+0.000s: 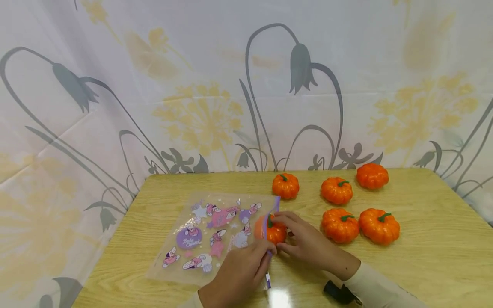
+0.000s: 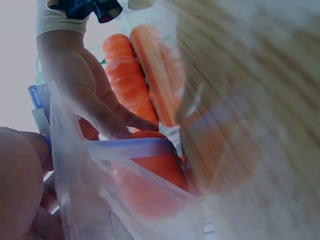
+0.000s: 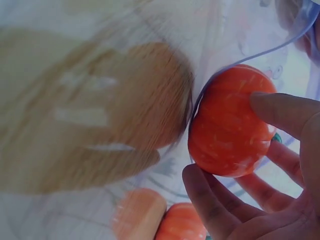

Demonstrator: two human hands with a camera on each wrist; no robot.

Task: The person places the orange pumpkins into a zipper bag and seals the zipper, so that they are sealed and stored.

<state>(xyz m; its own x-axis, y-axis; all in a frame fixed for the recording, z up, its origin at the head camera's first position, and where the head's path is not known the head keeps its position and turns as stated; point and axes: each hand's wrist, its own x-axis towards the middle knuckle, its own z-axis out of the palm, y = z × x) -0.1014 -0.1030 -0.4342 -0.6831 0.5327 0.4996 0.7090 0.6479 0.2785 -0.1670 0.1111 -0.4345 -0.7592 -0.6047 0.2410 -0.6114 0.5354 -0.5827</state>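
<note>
A clear zip bag [image 1: 200, 259] printed with pink and purple cartoon figures lies flat on the table, its purple-edged mouth facing right. My left hand [image 1: 240, 266] pinches the near part of that mouth, beside the white zip slider [image 2: 41, 120]. A small orange toy pumpkin [image 1: 278, 235] with a green stem sits in the mouth. Its left part shows through the film, its right part sticks out. My right hand [image 1: 308, 244] grips this pumpkin, thumb on one side and fingers on the other, as the right wrist view shows. The film covers part of it in the left wrist view.
Several more orange pumpkins stand on the wooden table [image 1: 431, 256]: one pumpkin [image 1: 285, 186] behind the bag's mouth, others such as this pumpkin [image 1: 340, 226] to the right. A black device [image 1: 340, 293] is by the right sleeve. A flower-printed curtain [image 1: 215, 64] hangs behind.
</note>
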